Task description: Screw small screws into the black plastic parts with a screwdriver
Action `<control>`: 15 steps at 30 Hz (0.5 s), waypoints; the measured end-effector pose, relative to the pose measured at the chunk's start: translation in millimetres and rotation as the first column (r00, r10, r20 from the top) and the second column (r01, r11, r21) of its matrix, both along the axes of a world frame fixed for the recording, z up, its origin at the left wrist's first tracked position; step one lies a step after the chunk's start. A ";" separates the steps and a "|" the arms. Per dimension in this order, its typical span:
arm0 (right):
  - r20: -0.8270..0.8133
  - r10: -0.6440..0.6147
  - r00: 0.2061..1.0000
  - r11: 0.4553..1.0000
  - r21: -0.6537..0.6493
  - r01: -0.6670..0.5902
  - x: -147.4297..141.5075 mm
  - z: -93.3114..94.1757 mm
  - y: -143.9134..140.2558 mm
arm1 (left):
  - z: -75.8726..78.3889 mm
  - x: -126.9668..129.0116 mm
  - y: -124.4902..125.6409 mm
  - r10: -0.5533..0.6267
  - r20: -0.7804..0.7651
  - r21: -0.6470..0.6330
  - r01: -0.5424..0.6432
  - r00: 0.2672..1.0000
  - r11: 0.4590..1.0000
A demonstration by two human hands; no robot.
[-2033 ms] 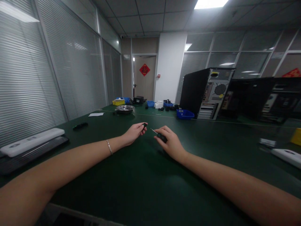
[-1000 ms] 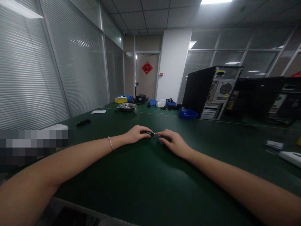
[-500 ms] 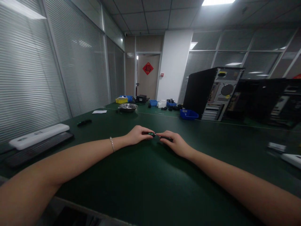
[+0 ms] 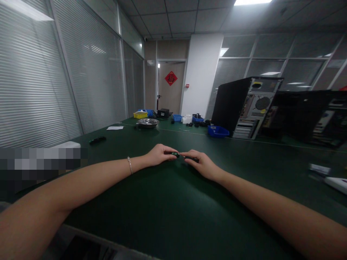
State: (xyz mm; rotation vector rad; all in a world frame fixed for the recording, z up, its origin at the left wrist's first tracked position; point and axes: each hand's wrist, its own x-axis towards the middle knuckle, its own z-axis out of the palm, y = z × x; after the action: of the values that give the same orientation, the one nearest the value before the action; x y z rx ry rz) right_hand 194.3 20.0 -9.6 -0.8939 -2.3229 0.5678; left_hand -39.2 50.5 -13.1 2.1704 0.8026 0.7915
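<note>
Both my forearms stretch out over a dark green table (image 4: 168, 213). My left hand (image 4: 158, 155) pinches a small black part with a green spot (image 4: 175, 155) against the tabletop. My right hand (image 4: 202, 165) is closed around a small dark-handled screwdriver (image 4: 193, 159), whose thin metal tip meets the small part. The two hands almost touch, fingertips facing each other. A thin bracelet circles my left wrist.
A black computer tower (image 4: 244, 106) stands at the back right beside a blue bin (image 4: 218, 131). A metal bowl (image 4: 147, 123), yellow and blue bins and a paper sheet (image 4: 115, 128) lie far back. A dark tool (image 4: 97, 140) lies left; white devices (image 4: 336, 182) right.
Two seconds ago my hands were apart and raised, the screwdriver tip free. They have since come together low on the table, tip against the small part, and have stayed still for the last half second.
</note>
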 end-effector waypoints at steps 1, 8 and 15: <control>0.000 0.003 1.000 1.000 -0.003 -0.003 -0.1 0.2 -0.1 | 0.5 -0.2 -0.2 -0.002 -0.001 -0.003 0.002 1.000 1.000; -0.009 -0.027 1.000 0.999 -0.043 0.027 -1.2 -0.1 -0.2 | 3.1 -0.3 -1.9 -0.025 -0.004 -0.004 0.025 1.000 1.000; -0.034 -0.020 0.999 0.999 -0.047 0.019 -1.7 -1.5 -0.1 | 1.0 0.1 -1.3 -0.005 -0.006 0.020 0.005 1.000 1.000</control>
State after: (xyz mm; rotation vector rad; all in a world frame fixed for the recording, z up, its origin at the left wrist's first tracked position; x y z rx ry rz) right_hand 192.6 19.9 -11.2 -0.9198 -2.2761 0.6265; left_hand -39.1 49.2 -12.1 2.1929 0.7950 0.7938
